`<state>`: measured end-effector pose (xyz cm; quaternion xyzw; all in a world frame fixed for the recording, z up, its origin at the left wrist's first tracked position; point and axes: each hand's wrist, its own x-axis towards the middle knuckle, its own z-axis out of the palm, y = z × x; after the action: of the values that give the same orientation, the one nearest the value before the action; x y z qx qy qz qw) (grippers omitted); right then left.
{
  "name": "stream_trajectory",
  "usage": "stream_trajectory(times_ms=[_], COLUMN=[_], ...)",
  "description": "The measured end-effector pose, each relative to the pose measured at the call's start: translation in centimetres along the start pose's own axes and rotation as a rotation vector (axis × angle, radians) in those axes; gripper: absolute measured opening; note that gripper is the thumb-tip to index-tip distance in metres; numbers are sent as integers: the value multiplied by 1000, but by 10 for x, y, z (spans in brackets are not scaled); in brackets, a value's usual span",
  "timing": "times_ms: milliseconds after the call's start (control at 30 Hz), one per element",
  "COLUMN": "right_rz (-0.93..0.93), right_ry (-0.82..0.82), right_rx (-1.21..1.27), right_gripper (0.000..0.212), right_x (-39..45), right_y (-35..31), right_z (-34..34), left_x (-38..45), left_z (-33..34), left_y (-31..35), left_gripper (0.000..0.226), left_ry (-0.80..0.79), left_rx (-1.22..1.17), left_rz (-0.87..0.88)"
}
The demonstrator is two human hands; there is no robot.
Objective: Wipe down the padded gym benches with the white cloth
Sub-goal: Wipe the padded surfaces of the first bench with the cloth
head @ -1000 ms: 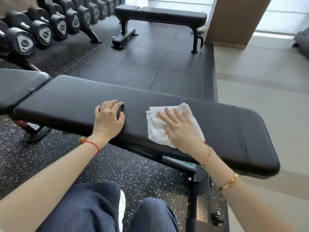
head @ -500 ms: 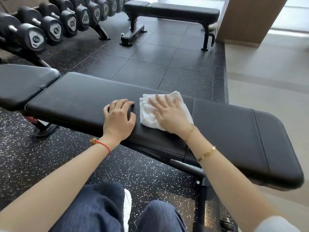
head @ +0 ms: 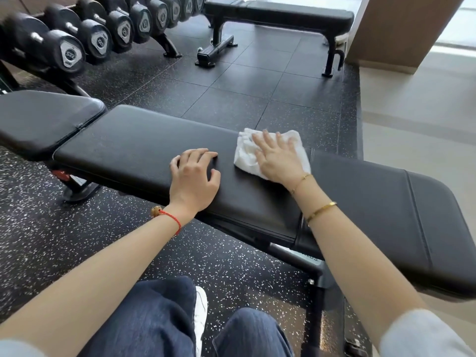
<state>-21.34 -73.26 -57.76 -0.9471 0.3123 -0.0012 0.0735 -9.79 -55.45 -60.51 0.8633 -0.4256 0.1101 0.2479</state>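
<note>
- The padded bench (head: 134,148) stretches across in front of the knees, within easy reach.
- A rack of dumbbells (head: 72,54) stands behind; their numbers are too blurred to read.
- The left hand (head: 194,176) rests on the pad with fingers loosely bent, likely for steadying.
- The right hand (head: 279,158) presses flat, fingers spread, on the white cloth (head: 244,161) at the pad's far edge.

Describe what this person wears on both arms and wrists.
The left hand has a red string bracelet with a small tan bead at the wrist. The right hand has a thin gold chain at the wrist and a gold bangle further up. Both forearms are bare; pale sleeves begin near the elbows.
</note>
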Motion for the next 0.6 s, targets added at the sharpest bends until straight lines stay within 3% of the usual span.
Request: stream_trajectory(times_ms=[200, 367, 467, 600], right_rz=[-214, 8, 127, 22], right_ry=[55, 14, -4, 41], right_rx=[17, -89, -110, -68], right_gripper=[52, 52, 52, 54], right_x=[-94, -107, -100, -135], right_y=[-3, 58, 54, 10], right_z=[16, 0, -7, 11], left_x=[-1, -2, -4, -7], left_z=[1, -1, -3, -5], left_y=[-3, -1, 4, 11], left_gripper=[38, 38, 40, 40], left_ry=[-7, -15, -40, -67], left_rx=[-4, -4, 12, 36], left_rz=[16, 17, 8, -8])
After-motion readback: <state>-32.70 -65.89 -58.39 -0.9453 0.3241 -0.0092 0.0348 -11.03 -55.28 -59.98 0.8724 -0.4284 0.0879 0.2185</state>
